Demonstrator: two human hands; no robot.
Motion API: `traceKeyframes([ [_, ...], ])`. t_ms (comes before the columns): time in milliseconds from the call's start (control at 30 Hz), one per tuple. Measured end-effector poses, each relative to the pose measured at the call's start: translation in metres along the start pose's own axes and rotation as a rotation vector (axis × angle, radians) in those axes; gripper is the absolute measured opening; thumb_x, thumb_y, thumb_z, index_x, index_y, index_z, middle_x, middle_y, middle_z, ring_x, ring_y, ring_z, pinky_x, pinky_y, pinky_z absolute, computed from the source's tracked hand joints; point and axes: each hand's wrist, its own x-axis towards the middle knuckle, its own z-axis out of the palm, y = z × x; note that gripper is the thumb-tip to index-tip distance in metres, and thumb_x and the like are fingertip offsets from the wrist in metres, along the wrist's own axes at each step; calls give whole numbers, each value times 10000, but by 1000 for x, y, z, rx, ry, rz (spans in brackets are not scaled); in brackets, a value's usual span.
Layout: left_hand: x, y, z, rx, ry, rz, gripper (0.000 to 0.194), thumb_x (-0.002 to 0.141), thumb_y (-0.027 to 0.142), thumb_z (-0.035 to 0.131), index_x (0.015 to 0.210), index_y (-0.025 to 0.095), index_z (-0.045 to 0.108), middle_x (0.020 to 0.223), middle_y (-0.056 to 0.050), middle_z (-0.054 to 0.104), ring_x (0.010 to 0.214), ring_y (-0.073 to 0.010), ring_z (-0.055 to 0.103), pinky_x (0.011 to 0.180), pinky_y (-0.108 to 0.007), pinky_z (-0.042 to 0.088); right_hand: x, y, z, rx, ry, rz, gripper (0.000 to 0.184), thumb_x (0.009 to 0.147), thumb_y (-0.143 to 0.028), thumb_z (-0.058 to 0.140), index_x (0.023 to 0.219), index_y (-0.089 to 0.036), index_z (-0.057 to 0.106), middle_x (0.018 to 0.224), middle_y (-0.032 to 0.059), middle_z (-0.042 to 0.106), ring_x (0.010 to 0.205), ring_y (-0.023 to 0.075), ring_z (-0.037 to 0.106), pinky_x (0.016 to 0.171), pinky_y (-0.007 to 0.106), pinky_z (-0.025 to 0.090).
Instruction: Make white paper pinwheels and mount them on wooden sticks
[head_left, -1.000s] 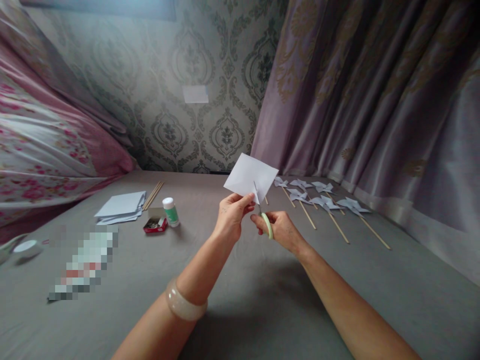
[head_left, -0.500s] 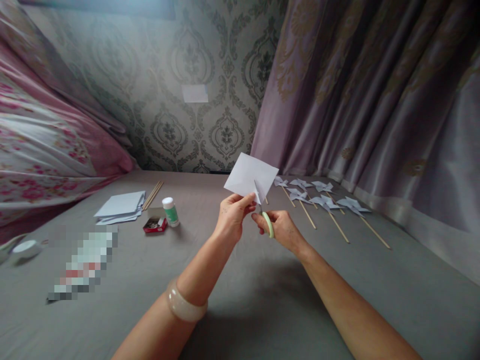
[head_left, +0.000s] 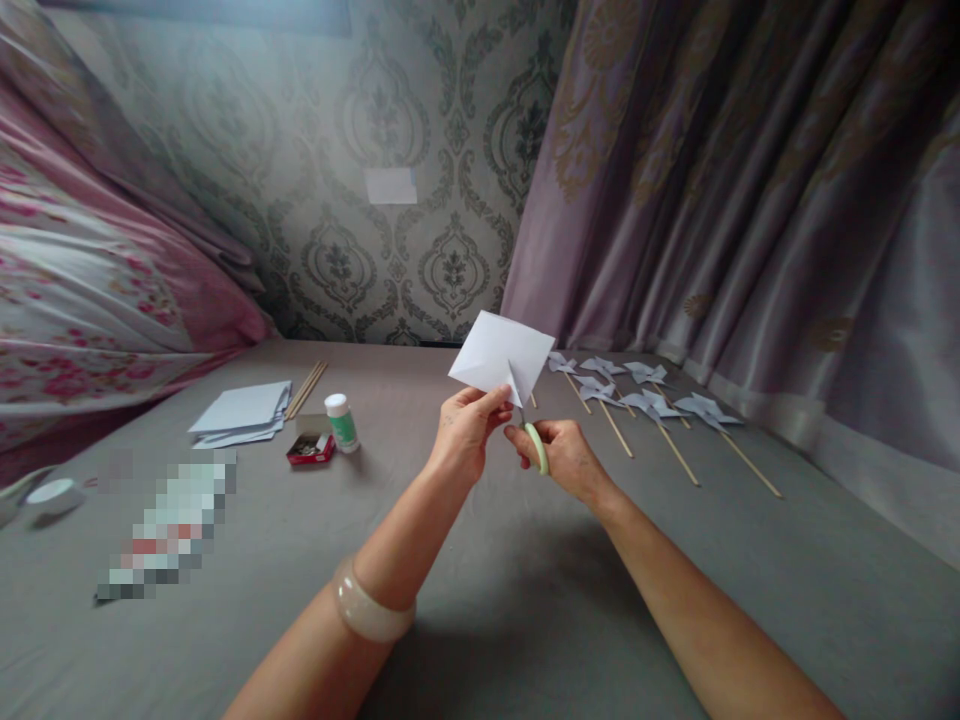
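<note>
My left hand [head_left: 472,425] pinches the lower edge of a white sheet of paper [head_left: 499,347], held up tilted above the grey cloth surface. In my right hand [head_left: 559,448] is a pair of scissors [head_left: 539,450] with pale green handles, the fingers closed round them. The blades meet the paper near its lower corner, where a slit runs inward beside my left thumb. Part of the blades is hidden by the paper.
Several paper pinwheels [head_left: 651,405] on sticks lie to the right. On the left are a stack of white paper [head_left: 241,412], wooden sticks [head_left: 306,390], a white-and-green glue bottle [head_left: 343,424], a small red box [head_left: 310,448], a white roll [head_left: 54,496] and a blurred-out item [head_left: 172,525].
The scissors and my right hand have shifted slightly down and right. The paper's top edge has tipped a little lower, while my left hand keeps its hold in nearly the same place.
</note>
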Motion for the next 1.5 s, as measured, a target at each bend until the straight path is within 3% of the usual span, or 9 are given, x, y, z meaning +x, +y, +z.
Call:
traceKeyframes([
  [1100,0,-1,0,-16,-2,-13,194,538,169,788,620,93,630,567,-4,578,536,-78,532,552,-215,419,0,-1,0,-1,-2,14,470,663,-591,658,507,-163,540,477,1,531,449,92,422,441,231,326],
  [1200,1,0,0,-8,-8,-12,212,529,175,799,623,99,626,570,-2,582,530,-75,529,550,-213,421,-2,-5,-1,-7,-92,6,481,699,-611,621,571,-150,574,525,3,537,484,97,434,463,232,336],
  [1400,9,15,-8,-52,73,30,213,513,152,779,592,125,583,546,9,578,530,-77,531,553,-206,426,-5,-8,-11,-87,-409,-53,507,762,-650,546,755,-152,638,626,-4,542,573,111,457,511,229,349],
  [1500,16,24,-16,-71,154,82,231,482,157,766,615,142,578,600,15,611,542,-70,535,539,-188,403,-3,-8,-21,-95,-412,-5,522,716,-662,594,730,-143,647,634,6,565,568,107,452,505,230,329],
])
